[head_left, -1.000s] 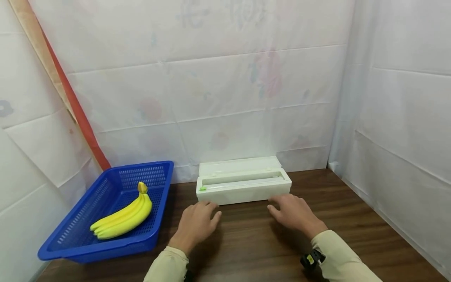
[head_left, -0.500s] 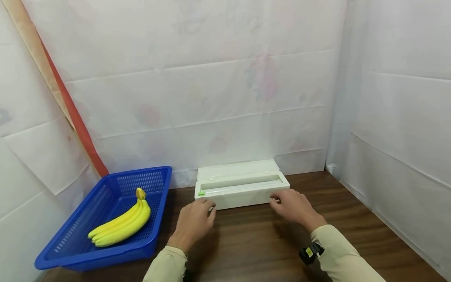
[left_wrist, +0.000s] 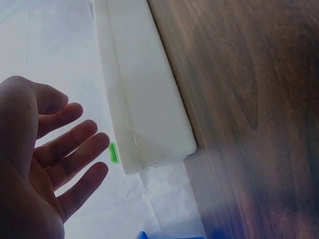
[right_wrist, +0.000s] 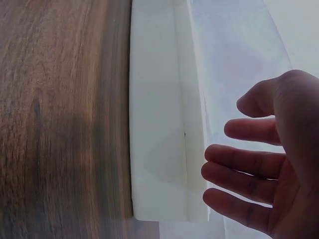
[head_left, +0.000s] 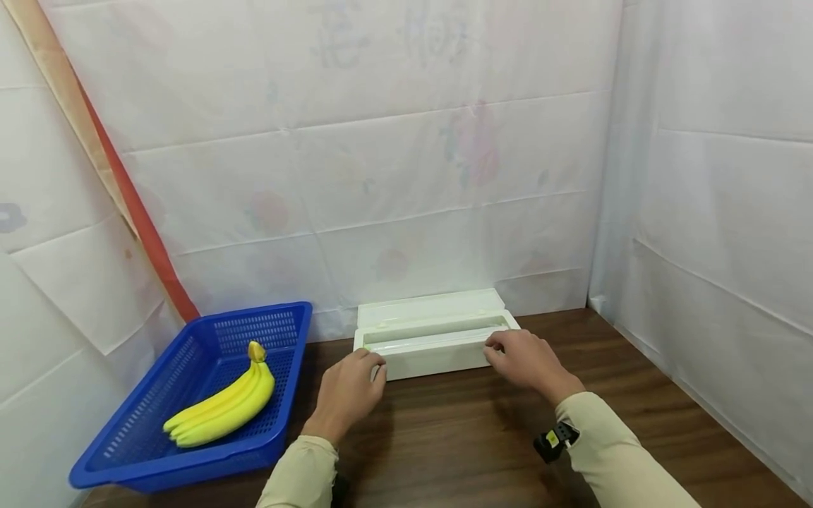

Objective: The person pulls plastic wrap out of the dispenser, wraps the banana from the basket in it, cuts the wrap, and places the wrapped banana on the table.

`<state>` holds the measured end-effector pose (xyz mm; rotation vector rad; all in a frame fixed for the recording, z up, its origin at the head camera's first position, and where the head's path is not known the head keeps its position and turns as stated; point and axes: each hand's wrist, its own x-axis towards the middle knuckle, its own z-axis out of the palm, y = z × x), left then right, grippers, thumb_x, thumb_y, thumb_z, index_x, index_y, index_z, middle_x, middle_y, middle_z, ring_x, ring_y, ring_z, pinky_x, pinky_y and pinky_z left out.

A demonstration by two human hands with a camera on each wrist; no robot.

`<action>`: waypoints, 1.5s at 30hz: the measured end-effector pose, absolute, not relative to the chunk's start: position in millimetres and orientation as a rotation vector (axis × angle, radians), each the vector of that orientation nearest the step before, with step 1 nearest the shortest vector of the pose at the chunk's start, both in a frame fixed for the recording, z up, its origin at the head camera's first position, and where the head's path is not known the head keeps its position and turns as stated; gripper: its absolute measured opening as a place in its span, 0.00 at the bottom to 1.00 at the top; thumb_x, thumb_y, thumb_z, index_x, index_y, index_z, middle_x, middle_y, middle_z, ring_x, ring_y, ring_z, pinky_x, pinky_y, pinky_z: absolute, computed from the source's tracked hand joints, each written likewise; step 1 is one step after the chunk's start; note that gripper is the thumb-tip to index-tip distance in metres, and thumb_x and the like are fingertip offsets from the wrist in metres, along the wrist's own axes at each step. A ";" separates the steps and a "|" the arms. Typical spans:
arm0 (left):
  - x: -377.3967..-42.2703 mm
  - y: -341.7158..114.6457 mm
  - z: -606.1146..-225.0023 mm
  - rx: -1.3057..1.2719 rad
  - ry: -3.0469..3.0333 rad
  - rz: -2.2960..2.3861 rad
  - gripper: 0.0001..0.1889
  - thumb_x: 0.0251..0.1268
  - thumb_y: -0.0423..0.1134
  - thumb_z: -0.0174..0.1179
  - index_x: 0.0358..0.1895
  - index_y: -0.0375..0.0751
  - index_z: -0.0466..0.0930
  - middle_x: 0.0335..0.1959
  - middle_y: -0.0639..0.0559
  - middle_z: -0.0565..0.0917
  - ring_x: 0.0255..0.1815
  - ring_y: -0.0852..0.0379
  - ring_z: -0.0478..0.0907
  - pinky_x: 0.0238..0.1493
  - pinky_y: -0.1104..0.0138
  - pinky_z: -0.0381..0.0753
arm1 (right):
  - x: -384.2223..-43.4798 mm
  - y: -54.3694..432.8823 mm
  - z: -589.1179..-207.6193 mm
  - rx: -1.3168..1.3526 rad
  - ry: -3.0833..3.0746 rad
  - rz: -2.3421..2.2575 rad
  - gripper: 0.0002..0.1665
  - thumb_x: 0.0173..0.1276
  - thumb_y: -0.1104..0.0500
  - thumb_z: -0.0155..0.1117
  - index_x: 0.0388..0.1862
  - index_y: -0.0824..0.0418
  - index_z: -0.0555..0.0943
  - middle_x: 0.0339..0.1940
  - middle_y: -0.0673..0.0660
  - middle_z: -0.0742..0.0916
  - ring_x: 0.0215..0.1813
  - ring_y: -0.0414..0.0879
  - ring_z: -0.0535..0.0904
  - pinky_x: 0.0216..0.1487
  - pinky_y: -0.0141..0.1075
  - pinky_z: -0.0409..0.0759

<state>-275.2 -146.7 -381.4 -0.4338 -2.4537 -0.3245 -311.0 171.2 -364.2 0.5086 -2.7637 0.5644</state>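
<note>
A long white cling film dispenser [head_left: 438, 362] stands against the back wall, its lid [head_left: 432, 303] tipped up behind it. A pale roll [head_left: 438, 341] lies in its trough. My left hand [head_left: 348, 389] is at the dispenser's left front corner with loosely bent fingers; in the left wrist view its fingertips are close to the small green slider [left_wrist: 114, 153]. At the right front end is my right hand [head_left: 527, 360], fingers [right_wrist: 239, 158] relaxed and thumb apart from them. Neither hand holds anything. Whether the fingertips touch the dispenser, I cannot tell.
To the left, a blue plastic basket [head_left: 184, 463] holds a bunch of yellow bananas [head_left: 222, 408]. The dark wood table [head_left: 438, 437] is bounded by white sheeting [head_left: 381, 176] at the back and on both sides. A red and tan strip [head_left: 142, 226] runs down the left corner.
Both hands have moved slightly up and forward to the dispenser's front edge. The left fingers now cover most of the green slider in the head view. The view has tilted slightly.
</note>
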 end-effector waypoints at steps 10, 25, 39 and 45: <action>-286.8 -142.5 -377.6 -0.399 -2.483 -0.409 0.05 0.65 0.39 0.64 0.36 0.44 0.88 0.32 0.51 0.81 0.28 0.52 0.78 0.32 0.56 0.81 | -320.9 176.8 -363.1 0.461 -2.738 0.603 0.14 0.72 0.53 0.60 0.47 0.56 0.88 0.39 0.48 0.87 0.34 0.43 0.77 0.38 0.44 0.78; -301.2 -149.7 -378.1 -0.302 -2.420 -0.307 0.06 0.60 0.36 0.63 0.30 0.39 0.88 0.28 0.46 0.79 0.29 0.45 0.78 0.31 0.52 0.79 | -333.5 181.6 -372.9 0.393 -2.654 0.560 0.13 0.68 0.55 0.59 0.43 0.58 0.87 0.43 0.56 0.84 0.45 0.52 0.80 0.43 0.51 0.79; -313.3 -150.4 -381.7 -0.266 -2.501 -0.400 0.05 0.62 0.36 0.62 0.33 0.41 0.86 0.36 0.44 0.78 0.39 0.46 0.75 0.37 0.51 0.79 | -351.2 181.1 -372.8 0.472 -2.623 0.521 0.12 0.66 0.58 0.59 0.41 0.61 0.86 0.49 0.60 0.85 0.55 0.60 0.78 0.53 0.54 0.77; -317.5 -149.3 -383.9 -0.273 -2.565 -0.378 0.06 0.64 0.38 0.61 0.33 0.41 0.85 0.38 0.44 0.79 0.41 0.46 0.75 0.40 0.51 0.79 | -355.5 179.9 -376.1 0.472 -2.653 0.521 0.11 0.64 0.60 0.59 0.39 0.62 0.86 0.47 0.60 0.86 0.52 0.59 0.79 0.53 0.54 0.77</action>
